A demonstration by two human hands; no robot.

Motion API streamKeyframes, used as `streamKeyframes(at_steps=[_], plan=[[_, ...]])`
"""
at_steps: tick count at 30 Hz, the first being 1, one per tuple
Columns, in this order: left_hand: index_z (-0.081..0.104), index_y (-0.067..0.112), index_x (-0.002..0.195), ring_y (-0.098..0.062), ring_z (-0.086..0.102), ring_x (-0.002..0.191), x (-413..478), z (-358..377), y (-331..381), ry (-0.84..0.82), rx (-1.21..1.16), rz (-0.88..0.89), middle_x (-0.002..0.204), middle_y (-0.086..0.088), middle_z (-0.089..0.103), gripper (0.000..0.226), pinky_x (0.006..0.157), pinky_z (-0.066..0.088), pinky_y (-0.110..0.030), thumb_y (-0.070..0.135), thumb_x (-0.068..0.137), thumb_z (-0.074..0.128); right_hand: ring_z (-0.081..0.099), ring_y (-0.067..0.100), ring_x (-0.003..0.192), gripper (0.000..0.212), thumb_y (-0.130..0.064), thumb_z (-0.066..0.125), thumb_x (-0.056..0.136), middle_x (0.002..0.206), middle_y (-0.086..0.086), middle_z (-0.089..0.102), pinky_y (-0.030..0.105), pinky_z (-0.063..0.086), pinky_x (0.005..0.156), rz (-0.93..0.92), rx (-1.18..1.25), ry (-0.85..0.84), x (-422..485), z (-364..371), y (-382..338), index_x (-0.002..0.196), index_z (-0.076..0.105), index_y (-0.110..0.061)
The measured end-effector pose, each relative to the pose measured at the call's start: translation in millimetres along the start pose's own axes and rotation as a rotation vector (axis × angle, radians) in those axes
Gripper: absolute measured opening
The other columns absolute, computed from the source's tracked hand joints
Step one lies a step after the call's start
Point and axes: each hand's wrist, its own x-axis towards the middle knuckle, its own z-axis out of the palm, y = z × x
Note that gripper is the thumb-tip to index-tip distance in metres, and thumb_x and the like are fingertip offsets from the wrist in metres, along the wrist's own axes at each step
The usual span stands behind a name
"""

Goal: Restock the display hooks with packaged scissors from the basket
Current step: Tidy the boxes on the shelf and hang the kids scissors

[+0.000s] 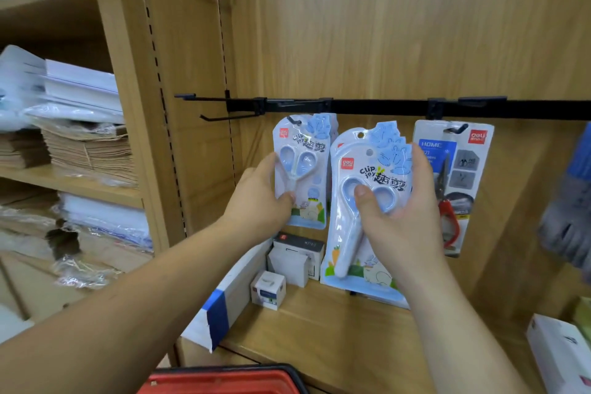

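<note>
Head-camera view of a wooden shop display. The right hand [403, 224] pinches a small fanned stack of blue packaged scissors, the held packs [358, 243]. Its thumb presses on the front over the finger loops and its fingers curl round the right edge from behind. The stack is held up in front of the back panel, just below the black rail [383, 105], between two hung items. The left hand [259, 201] grips the hanging pack [302, 169], a matching one on a hook, with the thumb on its lower front and the fingers at its left edge. The packs look light: thin card with a clear plastic blister, stiff enough to keep their shape, but glossy and likely to slide against each other. A sound hold is probably low on the card, leaving the punched hole at the top free for the hook. An empty hook [224, 117] juts out to the left. A red-handled scissors pack [454, 182] hangs on the right. The red basket [224, 381] is cut off at the bottom edge and its contents are hidden. The number of packs in the stack cannot be told. A blurred grey and blue shape [569, 217] at the right edge is unreadable.
</note>
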Motion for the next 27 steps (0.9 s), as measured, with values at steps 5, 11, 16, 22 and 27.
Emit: streamKeyframes(at_steps=[5,11,16,22,27], plan=[[0.064,0.021,0.130,-0.010,0.063,0.102,-32,6,10,0.144,-0.156,0.086,0.125,0.005,0.063,0.029,0.087,0.056,-0.031,0.029,0.102,0.064,0.039,-0.017,0.137,0.085,-0.019,0.075,0.097,0.157,-0.028,0.041,-0.004,0.031,0.100,-0.061,0.055,-0.022,-2,1,-5,0.164,0.026,-0.037],[0.075,0.013,0.114,-0.022,0.075,0.091,-54,5,31,-0.241,-0.806,-0.196,0.106,-0.009,0.080,0.030,0.083,0.062,-0.039,0.028,0.111,0.050,0.058,0.003,0.135,0.081,-0.021,0.080,0.091,0.148,-0.015,0.060,0.040,0.047,0.116,-0.042,0.264,-0.125,-7,15,-2,0.157,0.038,-0.036],[0.068,0.009,0.101,-0.020,0.074,0.076,-54,2,23,-0.052,-0.938,-0.254,0.092,-0.013,0.080,0.014,0.071,0.063,-0.036,0.023,0.100,0.069,0.068,0.013,0.125,0.068,-0.015,0.079,0.093,0.136,-0.007,0.071,0.049,0.052,0.111,0.034,0.377,-0.176,-11,24,1,0.147,0.045,-0.041],[0.067,0.008,0.105,-0.021,0.072,0.079,-53,-5,16,0.025,-0.921,-0.223,0.100,-0.013,0.079,0.017,0.072,0.059,-0.038,0.025,0.105,0.062,0.070,0.017,0.123,0.067,-0.011,0.079,0.095,0.134,-0.004,0.072,0.051,0.056,0.106,0.119,0.465,-0.075,-9,32,4,0.151,0.048,-0.031],[0.066,0.010,0.110,-0.011,0.072,0.065,-42,-12,15,0.129,-0.790,-0.093,0.083,-0.005,0.078,0.013,0.054,0.054,-0.022,0.020,0.107,0.059,0.061,0.010,0.134,0.076,-0.012,0.081,0.093,0.146,-0.011,0.064,0.048,0.048,0.116,0.092,0.443,0.000,-6,28,7,0.154,0.042,-0.037]])
